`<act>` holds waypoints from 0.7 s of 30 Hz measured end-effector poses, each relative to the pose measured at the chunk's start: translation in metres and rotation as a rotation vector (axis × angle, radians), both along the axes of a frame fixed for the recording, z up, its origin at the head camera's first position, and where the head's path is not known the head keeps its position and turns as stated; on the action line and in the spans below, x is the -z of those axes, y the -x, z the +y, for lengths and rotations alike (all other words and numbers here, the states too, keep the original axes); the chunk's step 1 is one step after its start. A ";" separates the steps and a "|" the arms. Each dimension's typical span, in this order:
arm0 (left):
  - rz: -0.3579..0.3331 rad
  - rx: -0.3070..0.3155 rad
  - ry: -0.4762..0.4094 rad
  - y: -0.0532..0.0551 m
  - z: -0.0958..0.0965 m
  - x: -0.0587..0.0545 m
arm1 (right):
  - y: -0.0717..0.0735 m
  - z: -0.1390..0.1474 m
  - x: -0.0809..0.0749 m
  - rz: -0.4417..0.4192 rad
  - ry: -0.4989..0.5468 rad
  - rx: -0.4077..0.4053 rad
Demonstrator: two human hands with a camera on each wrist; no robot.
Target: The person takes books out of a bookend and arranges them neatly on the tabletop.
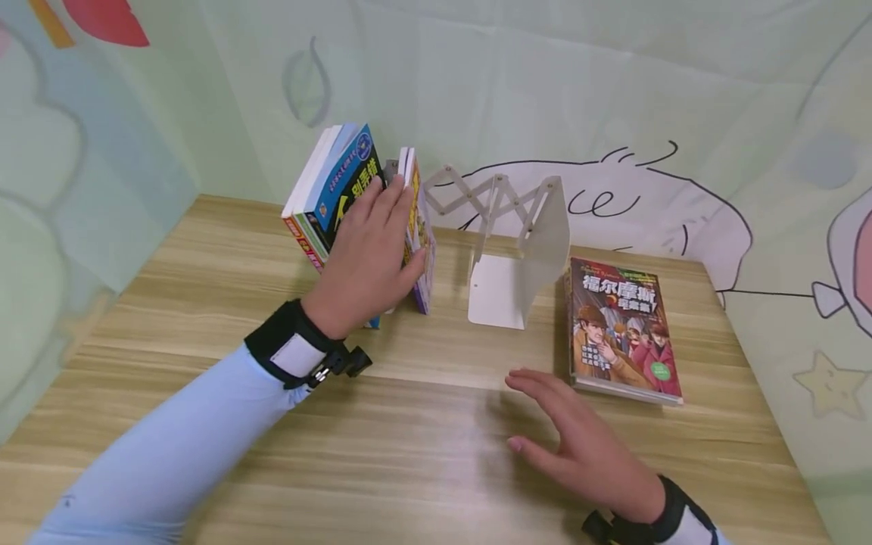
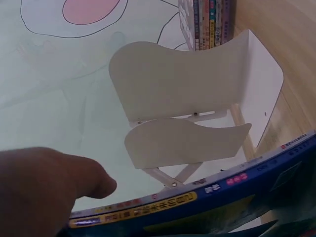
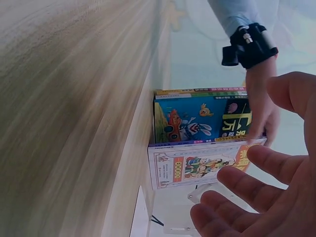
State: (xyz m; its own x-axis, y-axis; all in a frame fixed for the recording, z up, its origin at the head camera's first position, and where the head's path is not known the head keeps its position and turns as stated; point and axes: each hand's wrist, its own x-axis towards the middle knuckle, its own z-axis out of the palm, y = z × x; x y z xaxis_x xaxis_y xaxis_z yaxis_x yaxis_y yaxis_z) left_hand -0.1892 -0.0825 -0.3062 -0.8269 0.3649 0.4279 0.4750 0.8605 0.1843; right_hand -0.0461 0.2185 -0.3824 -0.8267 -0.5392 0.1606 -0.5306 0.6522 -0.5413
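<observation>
Several books stand on the table at the left end of the metal bookend rack. Leftmost, a blue-covered book (image 1: pixel 341 178) leans with a few others. Beside them a thin white-covered book (image 3: pixel 197 165) stands upright. My left hand (image 1: pixel 368 257) grips the thin book from above, thumb on its right cover and fingers on the other side. The expandable bookend rack (image 1: pixel 548 250) stands to its right. My right hand (image 1: pixel 582 446) hovers over the table with fingers spread, holding nothing. Near it lies a thick comic-style book (image 1: pixel 623 329), cover up.
The wooden table (image 1: pixel 409 469) ends against a pale curtain (image 1: pixel 436 76) with cartoon drawings at the back. The rack's crossed metal bars (image 1: pixel 477 193) run along the table's rear. Its white base plate (image 1: pixel 497 291) lies flat on the table.
</observation>
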 end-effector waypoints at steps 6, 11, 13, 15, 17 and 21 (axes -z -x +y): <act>0.078 -0.004 0.029 0.005 0.000 0.012 | 0.000 0.000 0.003 0.032 0.011 -0.005; 0.130 -0.003 0.016 0.002 0.000 0.017 | -0.001 0.000 0.003 0.001 0.008 0.007; 0.149 0.001 0.010 -0.001 0.000 0.019 | -0.002 0.000 0.003 -0.026 0.003 0.016; 0.162 -0.001 0.013 -0.003 0.000 0.019 | -0.001 0.000 0.004 -0.031 0.003 0.018; 0.170 -0.004 0.023 -0.006 0.000 0.019 | -0.002 0.000 0.004 -0.025 0.006 0.021; 0.194 -0.009 0.044 -0.011 -0.001 0.019 | -0.002 0.000 0.005 -0.014 0.013 0.023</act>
